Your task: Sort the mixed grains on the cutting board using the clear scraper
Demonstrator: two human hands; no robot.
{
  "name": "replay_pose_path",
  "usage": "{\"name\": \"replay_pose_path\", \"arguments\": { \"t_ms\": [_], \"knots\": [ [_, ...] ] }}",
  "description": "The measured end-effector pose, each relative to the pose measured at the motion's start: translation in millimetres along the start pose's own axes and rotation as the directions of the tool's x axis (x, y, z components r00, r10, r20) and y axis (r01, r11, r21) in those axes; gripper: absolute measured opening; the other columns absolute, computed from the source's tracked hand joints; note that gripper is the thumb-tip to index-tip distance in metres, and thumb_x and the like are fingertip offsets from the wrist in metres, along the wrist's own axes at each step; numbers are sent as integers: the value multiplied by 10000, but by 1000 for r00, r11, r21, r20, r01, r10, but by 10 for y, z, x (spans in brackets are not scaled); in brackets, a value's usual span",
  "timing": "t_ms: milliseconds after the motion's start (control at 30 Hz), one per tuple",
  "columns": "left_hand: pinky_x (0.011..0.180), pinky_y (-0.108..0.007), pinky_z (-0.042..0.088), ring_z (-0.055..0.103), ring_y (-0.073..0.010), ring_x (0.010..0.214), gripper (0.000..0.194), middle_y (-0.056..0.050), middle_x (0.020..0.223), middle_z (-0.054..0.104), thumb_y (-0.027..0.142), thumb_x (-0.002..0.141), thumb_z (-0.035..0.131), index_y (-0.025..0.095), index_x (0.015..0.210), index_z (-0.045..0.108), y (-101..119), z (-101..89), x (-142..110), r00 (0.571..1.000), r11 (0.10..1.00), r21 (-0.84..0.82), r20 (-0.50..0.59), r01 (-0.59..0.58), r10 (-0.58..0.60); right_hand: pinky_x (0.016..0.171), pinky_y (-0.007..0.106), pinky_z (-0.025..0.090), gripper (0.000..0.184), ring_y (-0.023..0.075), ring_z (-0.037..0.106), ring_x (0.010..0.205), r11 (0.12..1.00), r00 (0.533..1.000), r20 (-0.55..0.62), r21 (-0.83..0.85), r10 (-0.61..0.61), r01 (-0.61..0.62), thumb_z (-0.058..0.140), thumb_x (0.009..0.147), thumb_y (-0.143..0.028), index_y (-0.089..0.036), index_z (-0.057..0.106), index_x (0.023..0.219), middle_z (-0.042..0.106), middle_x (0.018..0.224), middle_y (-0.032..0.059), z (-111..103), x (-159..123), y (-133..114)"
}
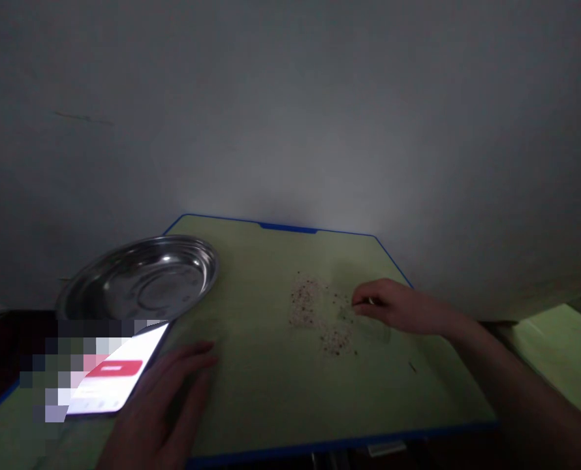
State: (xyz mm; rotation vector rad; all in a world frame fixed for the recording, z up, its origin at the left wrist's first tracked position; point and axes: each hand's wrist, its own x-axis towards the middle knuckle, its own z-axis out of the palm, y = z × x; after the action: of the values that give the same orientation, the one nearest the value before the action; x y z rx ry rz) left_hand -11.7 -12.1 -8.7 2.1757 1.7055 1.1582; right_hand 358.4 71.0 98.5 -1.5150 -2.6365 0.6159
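Observation:
Pale small grains (304, 301) mixed with darker bits lie spread on the pale green table (251, 385), with a smaller patch of them (337, 341) nearer to me. My right hand (386, 305) is just right of the grains, thumb and forefinger pinched together low over the tabletop. Whatever is in that pinch is too small to make out. My left hand (166, 398) rests at the table's near left, fingers stretched out and holding nothing. Close beside it lies a phone (119, 372) with a lit white and red screen.
A wide, shallow steel basin (173, 287) stands at the left, its rim over the phone's far end. One dark sliver (412, 367) lies on the right. Blue edging (288, 228) borders the table, and a grey wall (290, 117) rises behind it.

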Motion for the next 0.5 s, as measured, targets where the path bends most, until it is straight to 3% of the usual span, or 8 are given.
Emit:
{"name": "replay_pose_path", "arguments": {
  "t_ms": [133,233,500],
  "knots": [
    [842,-446,596,692,-262,1038,250,-6,1176,699,450,927,477,340,1095,626,-10,18,-2,1000,1000,-11,10,1,-1,550,252,399,321,146,525,611,990,996,53,112,75,-80,464,960,-338,-177,604,719,580,657,5,147,-354,248],
    [829,-436,600,706,-257,1002,244,-10,1140,711,441,921,488,333,1084,634,13,-1,28,1000,1000,-4,-11,-28,28,574,258,401,325,143,512,621,981,992,60,155,107,-115,465,961,-338,-180,588,705,556,657,-4,271,-456,286],
    [801,-409,604,720,-254,964,245,-16,1098,733,462,902,508,315,1015,667,95,-72,79,1000,1000,-19,3,-19,19,540,250,331,272,117,465,576,973,993,73,204,97,-110,501,941,-233,-171,598,694,510,615,-36,476,-368,-82]
  ]
}}
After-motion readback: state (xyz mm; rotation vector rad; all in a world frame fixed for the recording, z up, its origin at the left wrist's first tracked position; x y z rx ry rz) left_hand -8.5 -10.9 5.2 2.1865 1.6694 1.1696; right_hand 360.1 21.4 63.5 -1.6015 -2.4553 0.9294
